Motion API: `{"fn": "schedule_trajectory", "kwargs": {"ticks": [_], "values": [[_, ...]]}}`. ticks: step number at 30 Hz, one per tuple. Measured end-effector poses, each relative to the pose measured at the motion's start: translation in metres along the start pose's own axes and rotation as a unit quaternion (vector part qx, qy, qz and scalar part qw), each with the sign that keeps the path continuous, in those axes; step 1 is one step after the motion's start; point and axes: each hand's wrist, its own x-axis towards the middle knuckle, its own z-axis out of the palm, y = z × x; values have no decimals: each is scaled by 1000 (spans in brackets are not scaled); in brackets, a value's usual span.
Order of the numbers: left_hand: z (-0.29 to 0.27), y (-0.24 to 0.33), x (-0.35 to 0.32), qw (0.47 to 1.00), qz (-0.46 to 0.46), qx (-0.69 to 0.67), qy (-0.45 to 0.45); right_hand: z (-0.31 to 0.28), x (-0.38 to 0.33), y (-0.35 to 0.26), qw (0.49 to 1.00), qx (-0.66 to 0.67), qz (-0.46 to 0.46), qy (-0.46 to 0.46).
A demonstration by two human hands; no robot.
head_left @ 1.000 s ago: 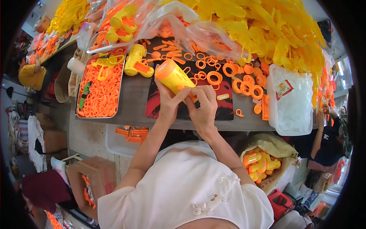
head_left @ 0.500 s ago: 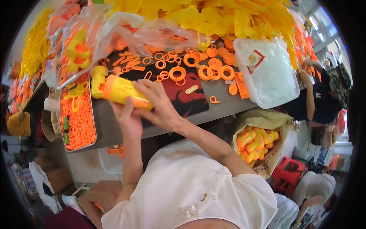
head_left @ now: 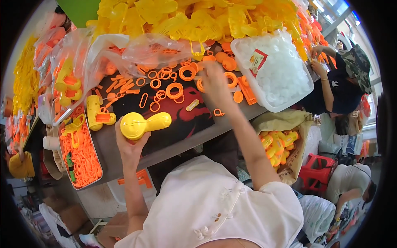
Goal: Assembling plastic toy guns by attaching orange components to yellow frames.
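A yellow plastic toy housing (head_left: 134, 126) with a round end and a stubby handle is gripped in my left hand (head_left: 129, 148), fingers wrapped round its far side. My right hand (head_left: 217, 84), smeared by motion, is over the loose orange rings and discs right of the mat; whether it holds anything is hidden. Close to it lie an orange ring (head_left: 230, 78) and several orange discs (head_left: 228, 63). A larger orange ring (head_left: 174, 91) and a small oval yellow-and-white piece (head_left: 192, 105) rest on the dark red-and-black mat (head_left: 169, 115).
Another yellow housing (head_left: 98, 118) lies beside a tray of small orange parts (head_left: 82, 169) at left. Yellow parts (head_left: 182, 20) are heaped at the back. A white tub (head_left: 275, 109) of clear pieces stands right, above a sack (head_left: 300, 165) of yellow-orange toys. A person (head_left: 343, 78) works at far right.
My right hand has let go of the yellow housing and moved right to the orange rings. The housing has turned in my left hand, its round end now showing. The whole view has shifted.
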Motion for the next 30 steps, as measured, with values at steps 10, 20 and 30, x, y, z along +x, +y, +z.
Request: {"fn": "schedule_trajectory", "kwargs": {"ticks": [10, 20, 30], "values": [[8, -16, -13, 992, -63, -105, 14, 27, 70, 129, 909, -414, 47, -18], [13, -17, -1, 998, 17, -64, 20, 5, 55, 66, 981, -120, 37, 146], [40, -14, 2, 996, 90, -3, 17, 6, -18, -103, 803, 473, 156, -327]]}}
